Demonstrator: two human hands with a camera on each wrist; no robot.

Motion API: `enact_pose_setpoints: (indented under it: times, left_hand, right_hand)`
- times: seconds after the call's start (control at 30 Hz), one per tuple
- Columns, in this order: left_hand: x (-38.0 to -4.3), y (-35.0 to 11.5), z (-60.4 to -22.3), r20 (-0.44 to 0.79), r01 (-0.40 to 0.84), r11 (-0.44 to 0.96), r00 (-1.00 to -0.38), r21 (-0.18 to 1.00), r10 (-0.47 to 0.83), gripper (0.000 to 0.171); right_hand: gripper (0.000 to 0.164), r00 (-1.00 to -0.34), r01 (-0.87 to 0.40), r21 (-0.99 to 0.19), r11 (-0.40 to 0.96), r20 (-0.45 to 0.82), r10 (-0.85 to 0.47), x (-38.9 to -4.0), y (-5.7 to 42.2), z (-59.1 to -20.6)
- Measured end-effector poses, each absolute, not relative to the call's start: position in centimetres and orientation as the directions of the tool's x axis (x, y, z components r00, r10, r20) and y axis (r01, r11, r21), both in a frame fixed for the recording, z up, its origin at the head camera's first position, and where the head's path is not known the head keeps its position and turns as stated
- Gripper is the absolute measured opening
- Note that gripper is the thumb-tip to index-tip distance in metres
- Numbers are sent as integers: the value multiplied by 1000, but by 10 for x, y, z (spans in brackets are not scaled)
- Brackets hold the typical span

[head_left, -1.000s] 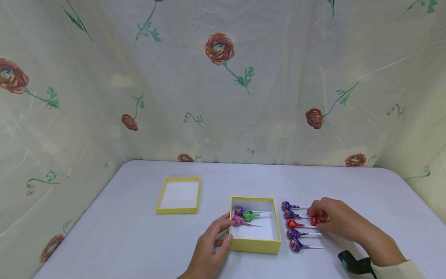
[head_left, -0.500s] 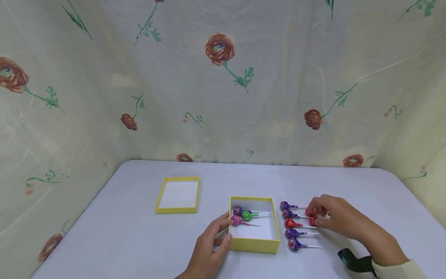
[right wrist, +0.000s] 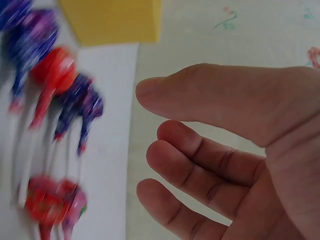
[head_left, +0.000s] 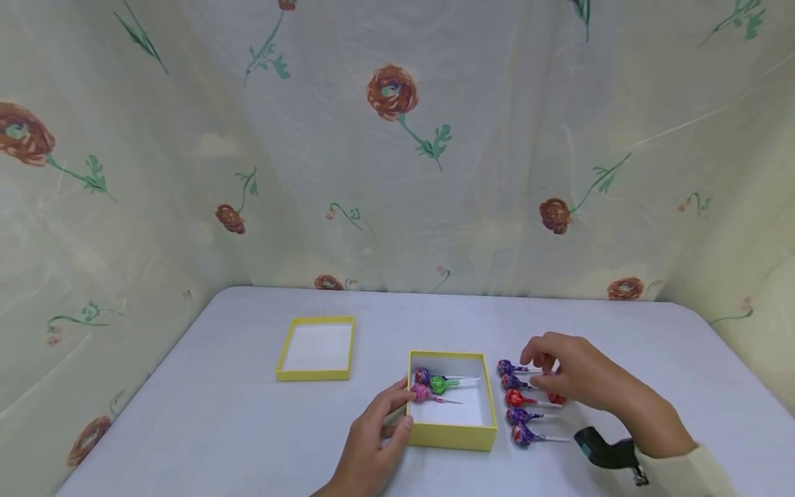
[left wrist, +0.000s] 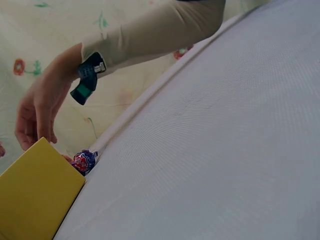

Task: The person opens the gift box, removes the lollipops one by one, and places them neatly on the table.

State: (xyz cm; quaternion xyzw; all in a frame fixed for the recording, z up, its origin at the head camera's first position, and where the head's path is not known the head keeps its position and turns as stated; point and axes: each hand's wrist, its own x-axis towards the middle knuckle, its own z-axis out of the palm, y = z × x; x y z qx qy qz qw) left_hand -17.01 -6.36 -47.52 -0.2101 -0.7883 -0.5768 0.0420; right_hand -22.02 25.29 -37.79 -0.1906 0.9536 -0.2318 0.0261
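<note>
A yellow box (head_left: 452, 436) stands uncovered on the table, with a purple, a green (head_left: 438, 384) and a pink lollipop (head_left: 420, 393) inside. My left hand (head_left: 375, 435) holds the box's left wall, one fingertip over the rim and the thumb outside. To the right of the box lies a column of wrapped lollipops: purple ones (head_left: 523, 435) and a red one (head_left: 514, 398), sticks pointing right. Another red lollipop (right wrist: 47, 200) and a pink one lie across their stick ends. Over the column hovers my right hand (head_left: 577, 369), thumb and fingers apart with nothing between them.
The box's lid (head_left: 318, 345), white inside with yellow edges, lies at the back left of the table. A flowered curtain (head_left: 472, 207) hangs behind and at both sides. A black device (head_left: 605, 450) is strapped to the right wrist.
My right hand has risen off the red lollipop at the stick ends and moved left and away from me, its fingers spreading. The left hand and box keep their places.
</note>
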Motion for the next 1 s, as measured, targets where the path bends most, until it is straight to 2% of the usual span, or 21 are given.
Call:
enact_pose_setpoints:
  times: [0.4, 0.7, 1.0]
  left_hand:
    - [-172, -63, -477, 328, 402, 253, -899, 880, 289, 29]
    - [-172, -63, -476, 309, 384, 260, -907, 886, 285, 29]
    - [-171, -64, -477, 330, 397, 230, -901, 889, 281, 29]
  right_hand:
    - [20, -889, -446, -466, 764, 133, -437, -228, 211, -364]
    - [19, -879, -454, -505, 734, 119, -462, -229, 184, -362]
    - [20, -846, -512, -520, 684, 167, -506, -230, 164, -371]
